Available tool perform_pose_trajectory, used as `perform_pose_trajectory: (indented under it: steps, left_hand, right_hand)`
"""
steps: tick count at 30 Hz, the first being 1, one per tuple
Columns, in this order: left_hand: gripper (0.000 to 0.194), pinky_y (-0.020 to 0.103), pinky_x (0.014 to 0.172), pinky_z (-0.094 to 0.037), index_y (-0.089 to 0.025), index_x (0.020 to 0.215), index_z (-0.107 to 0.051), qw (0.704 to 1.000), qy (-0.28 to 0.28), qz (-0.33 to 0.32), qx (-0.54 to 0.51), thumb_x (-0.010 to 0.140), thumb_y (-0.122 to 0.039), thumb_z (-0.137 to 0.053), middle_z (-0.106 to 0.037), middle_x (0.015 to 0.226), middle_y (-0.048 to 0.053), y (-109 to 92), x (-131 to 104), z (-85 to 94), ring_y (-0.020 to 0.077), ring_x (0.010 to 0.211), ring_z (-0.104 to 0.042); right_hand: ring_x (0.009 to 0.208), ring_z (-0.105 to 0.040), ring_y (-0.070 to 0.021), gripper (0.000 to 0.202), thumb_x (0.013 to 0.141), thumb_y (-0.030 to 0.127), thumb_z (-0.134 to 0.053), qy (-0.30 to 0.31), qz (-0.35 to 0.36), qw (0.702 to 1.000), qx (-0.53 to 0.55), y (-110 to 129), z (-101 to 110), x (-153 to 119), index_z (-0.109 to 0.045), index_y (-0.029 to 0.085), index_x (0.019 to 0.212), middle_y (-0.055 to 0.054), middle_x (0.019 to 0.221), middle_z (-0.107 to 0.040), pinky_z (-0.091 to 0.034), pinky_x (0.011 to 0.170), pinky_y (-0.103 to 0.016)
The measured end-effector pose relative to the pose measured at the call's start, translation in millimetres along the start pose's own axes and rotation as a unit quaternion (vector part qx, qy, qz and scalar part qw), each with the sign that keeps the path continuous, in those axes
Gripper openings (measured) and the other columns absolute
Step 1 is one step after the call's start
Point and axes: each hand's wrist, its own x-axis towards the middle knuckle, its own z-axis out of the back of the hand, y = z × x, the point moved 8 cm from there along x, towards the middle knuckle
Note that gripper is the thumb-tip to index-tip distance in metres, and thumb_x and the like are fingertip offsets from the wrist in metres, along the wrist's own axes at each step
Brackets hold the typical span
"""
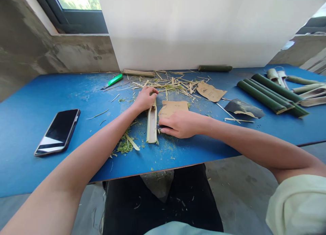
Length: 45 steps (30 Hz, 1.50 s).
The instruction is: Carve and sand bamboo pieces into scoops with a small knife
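A split bamboo piece (152, 124), pale and hollow on its upper side, lies lengthwise on the blue table (86, 92). My left hand (146, 98) grips its far end, fingers curled over it. Just right of the bamboo, my right hand (179, 123) is closed at the near edge of a brown sandpaper sheet (175, 107). A small dark edge shows under its fingertips; what it is I cannot make out. Green shavings (124, 145) lie left of the bamboo.
A phone (58, 132) lies at the left. Behind the hands are a green cutter (115, 80) and scattered bamboo slivers (175, 85). More sandpaper (211, 91) and dark green bamboo pieces (266, 95) lie to the right. A white board (191, 31) stands at the back.
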Motion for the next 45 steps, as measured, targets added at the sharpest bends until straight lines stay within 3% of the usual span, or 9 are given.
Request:
perform_pose_trajectory:
  steps: [6,13,15,19,21,24,29,36,45]
  left_hand:
    - [0.024,0.047,0.127,-0.037,-0.024,0.107,-0.074,1.000,0.003,-0.003,-0.007,0.095,-0.023,-0.052,-0.063,0.125,0.008,-0.7,-1.6,-0.4,0.0289,0.131,-0.058]
    - [0.025,0.046,0.125,-0.038,-0.023,0.109,-0.072,1.000,-0.013,0.015,-0.007,0.097,-0.024,-0.051,-0.064,0.126,0.010,11.5,1.9,6.9,0.0283,0.132,-0.057]
    - [0.025,0.045,0.125,-0.038,-0.022,0.111,-0.072,1.000,-0.015,0.008,-0.008,0.097,-0.025,-0.051,-0.065,0.127,0.011,12.1,2.3,8.0,0.0274,0.132,-0.057]
    - [0.024,0.043,0.123,-0.040,-0.023,0.110,-0.072,1.000,-0.025,0.001,0.000,0.097,-0.026,-0.051,-0.068,0.126,0.010,11.3,2.0,9.8,0.0262,0.130,-0.058]
    - [0.024,0.043,0.122,-0.041,-0.023,0.109,-0.072,1.000,-0.024,0.000,0.008,0.096,-0.026,-0.051,-0.069,0.126,0.008,10.7,1.7,9.8,0.0261,0.130,-0.059]
    - [0.025,0.043,0.122,-0.041,-0.023,0.110,-0.072,1.000,-0.023,-0.003,0.016,0.096,-0.027,-0.051,-0.070,0.126,0.008,9.9,1.4,10.3,0.0268,0.130,-0.058]
    - [0.026,0.041,0.121,-0.042,-0.021,0.108,-0.072,1.000,-0.026,0.001,0.016,0.095,-0.027,-0.051,-0.071,0.127,0.009,9.6,1.6,11.2,0.0271,0.129,-0.060]
    - [0.024,0.042,0.119,-0.043,-0.021,0.107,-0.073,0.999,-0.025,-0.003,0.023,0.095,-0.026,-0.052,-0.071,0.124,0.010,6.0,1.9,10.5,0.0280,0.127,-0.060]
    - [0.028,0.043,0.120,-0.043,-0.020,0.110,-0.073,0.999,-0.031,0.002,0.013,0.097,-0.026,-0.050,-0.070,0.124,0.010,11.1,1.5,11.1,0.0277,0.127,-0.059]
  right_hand:
    - [0.068,-0.058,-0.0213,0.042,0.112,0.046,-0.036,0.003,0.040,0.999,-0.010,4.9,-3.2,-6.7,-0.069,0.020,0.116,-0.010,0.092,-0.076,-0.023,0.062,-0.036]
    - [0.064,-0.056,-0.0173,0.035,0.111,0.045,-0.040,0.020,0.189,0.980,0.062,71.0,8.2,-25.0,-0.068,0.025,0.106,-0.003,0.092,-0.077,-0.025,0.057,-0.034]
    - [0.073,-0.061,-0.0189,0.038,0.111,0.045,-0.037,-0.038,0.137,0.986,0.084,51.0,22.0,-21.7,-0.068,0.023,0.114,-0.005,0.097,-0.077,-0.031,0.062,-0.033]
    - [0.089,-0.066,-0.0246,0.041,0.108,0.046,-0.039,-0.148,-0.075,0.982,0.092,-30.0,35.2,-16.2,-0.062,0.018,0.128,-0.012,0.112,-0.077,-0.036,0.073,-0.033]
    - [0.095,-0.067,-0.0273,0.042,0.106,0.044,-0.044,-0.151,-0.157,0.971,0.096,-58.4,28.2,-14.3,-0.057,0.016,0.134,-0.015,0.119,-0.075,-0.038,0.078,-0.034]
    - [0.102,-0.068,-0.0296,0.043,0.105,0.043,-0.046,-0.137,-0.190,0.967,0.105,-70.7,14.2,-4.8,-0.054,0.017,0.137,-0.016,0.124,-0.074,-0.041,0.082,-0.036]
    - [0.116,-0.067,-0.0310,0.045,0.108,0.047,-0.043,-0.135,-0.142,0.976,0.098,-65.8,2.2,15.4,-0.058,0.020,0.141,-0.015,0.144,-0.068,-0.045,0.090,-0.039]
    - [0.106,-0.068,-0.0282,0.043,0.109,0.050,-0.042,-0.122,-0.121,0.981,0.088,-60.3,3.1,16.0,-0.066,0.023,0.133,-0.011,0.131,-0.075,-0.041,0.079,-0.035]
    - [0.079,-0.063,-0.0228,0.035,0.110,0.042,-0.047,-0.040,0.015,0.998,0.038,7.7,8.6,-11.9,-0.070,0.019,0.122,-0.011,0.103,-0.077,-0.031,0.068,-0.034]
